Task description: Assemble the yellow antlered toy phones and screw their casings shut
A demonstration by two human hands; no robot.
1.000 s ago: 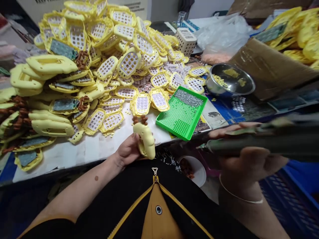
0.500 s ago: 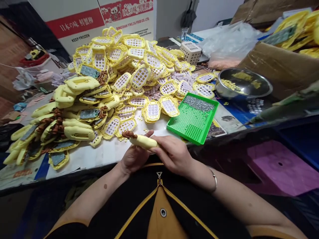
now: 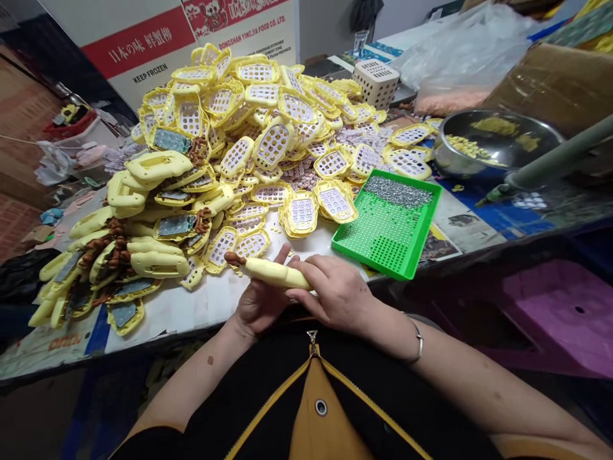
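Just in front of my body, both hands hold a pale yellow plastic toy casing that has a knobbly brown piece at its left end. It is seen nearly edge-on. My left hand cups it from below and behind, its fingertips partly showing past the top edge. The right end is pinched between thumb and fingers of my right hand. To the left lies a heap of similar yellow casings with brown pieces and grey-green boards. White button pads in yellow frames lie just beyond my hands.
A green perforated tray with small metal screws stands to the right. Behind it are a steel bowl with small yellow parts, a beige perforated box and a cardboard carton. A greenish pole juts in from the right.
My view has shifted slightly, so the tray and bowl appear further right. The casing stays in both hands, turned a little, with its brown end further left.
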